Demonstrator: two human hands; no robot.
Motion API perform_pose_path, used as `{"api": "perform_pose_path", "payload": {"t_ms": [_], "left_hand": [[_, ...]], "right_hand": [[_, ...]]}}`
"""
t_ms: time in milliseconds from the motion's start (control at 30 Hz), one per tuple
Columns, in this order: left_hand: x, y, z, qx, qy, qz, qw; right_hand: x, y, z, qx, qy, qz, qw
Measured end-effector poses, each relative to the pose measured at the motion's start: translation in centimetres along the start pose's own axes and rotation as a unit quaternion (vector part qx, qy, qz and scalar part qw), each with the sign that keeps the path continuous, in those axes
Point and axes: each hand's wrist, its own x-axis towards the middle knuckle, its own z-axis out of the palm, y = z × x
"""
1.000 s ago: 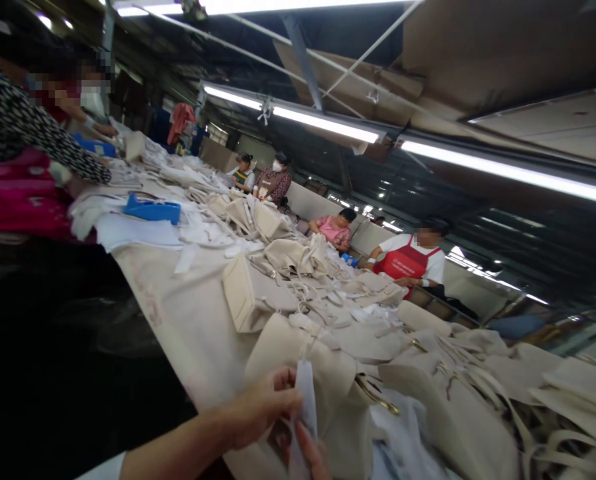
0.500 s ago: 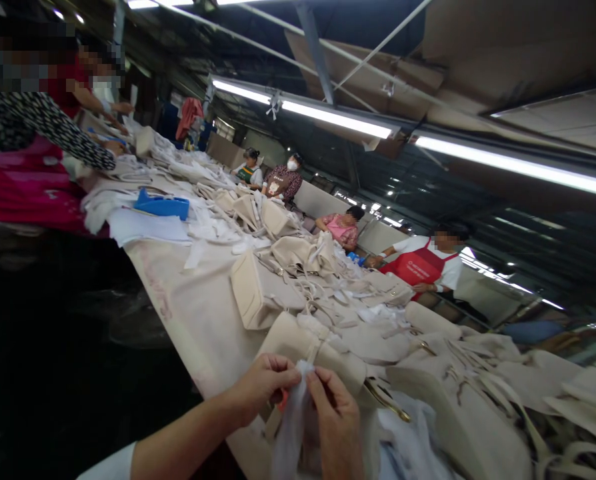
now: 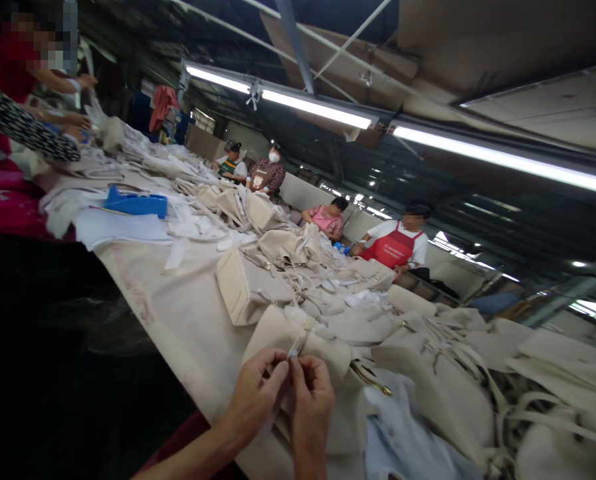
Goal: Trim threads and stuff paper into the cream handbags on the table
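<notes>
My left hand (image 3: 262, 387) and my right hand (image 3: 312, 393) meet at the near edge of a beige handbag (image 3: 273, 333), fingertips pinched together. Between them a small piece of white wrapping (image 3: 294, 349) shows at the end of a narrow beige strap; whether it is thin paper or film I cannot tell. Most of it is hidden by the fingers. The bag lies on the table in front of my hands, with a gold-coloured metal fitting (image 3: 373, 381) to their right. Pale, crumpled wrapping (image 3: 403, 413) lies beside the bag.
A boxy beige bag (image 3: 248, 287) stands just beyond. More bags and straps (image 3: 438, 373) crowd the right side of the table (image 3: 178, 327). A blue tape dispenser (image 3: 135, 202) sits on white sheets (image 3: 113, 228) at the far left. Several co-workers are around the table.
The white wrapping that hung down between my hands no longer hangs there; only a small piece shows at my fingertips. My hands have come closer together. The camera view has shifted slightly right.
</notes>
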Motion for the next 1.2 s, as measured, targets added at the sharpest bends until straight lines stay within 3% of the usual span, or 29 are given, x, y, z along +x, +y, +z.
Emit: {"api": "perform_pose_path", "payload": {"t_ms": [233,333,400,500,600,667,733,767,800,867,900,967,1000,1067,1200], "left_hand": [[0.7,-0.8,-1.0,0.022,0.050,0.022,0.998],[1.2,-1.3,-1.3,0.022,0.048,0.026,0.998],[1.4,-1.3,-1.2,-0.029,0.044,-0.010,0.999],[1.7,-0.9,-1.1,-0.131,0.005,-0.120,0.984],[2.3,-0.5,-1.5,-0.150,-0.064,-0.203,0.965],[2.6,-0.6,-1.9,-0.143,-0.081,-0.216,0.963],[2.8,-0.9,-2.2,-0.146,-0.072,-0.212,0.964],[2.8,-1.0,-2.3,-0.151,-0.065,-0.210,0.964],[2.8,-1.1,-2.3,-0.155,-0.060,-0.210,0.964],[2.7,-1.0,-2.1,-0.159,-0.051,-0.214,0.962],[2.6,-0.9,-1.9,-0.160,-0.046,-0.215,0.962],[2.6,-0.7,-1.6,-0.157,-0.037,-0.218,0.962],[2.6,-0.6,-1.5,-0.156,-0.032,-0.219,0.963],[2.6,-0.5,-1.3,-0.150,-0.029,-0.220,0.963],[2.5,-0.8,-1.3,-0.139,-0.032,-0.202,0.969]], "right_hand": [[-1.3,-1.7,1.7,-0.115,0.049,-0.108,0.986],[-1.0,-2.0,2.5,-0.116,0.063,-0.074,0.988],[-0.5,-1.8,2.9,-0.058,0.043,-0.033,0.997],[0.3,-1.7,3.4,0.048,-0.007,-0.018,0.999],[0.1,-2.7,2.4,0.017,-0.056,-0.060,0.996],[-0.8,-3.9,-0.5,-0.076,-0.073,-0.112,0.988],[-2.0,-4.9,-5.9,-0.182,-0.038,-0.160,0.969],[-2.6,-5.3,-9.6,-0.225,0.013,-0.162,0.961],[-3.2,-5.4,-13.7,-0.267,0.110,-0.157,0.944],[-4.1,-5.2,-22.2,-0.334,0.316,-0.082,0.884],[-4.5,-4.8,-26.0,-0.351,0.371,-0.011,0.859],[-5.2,-3.8,-31.8,-0.324,0.374,0.156,0.855],[-5.4,-3.2,-33.5,-0.311,0.365,0.184,0.858],[-5.7,-2.1,-34.7,-0.258,0.352,0.229,0.870],[-5.1,-0.9,-33.1,-0.175,0.387,0.249,0.871]]}}
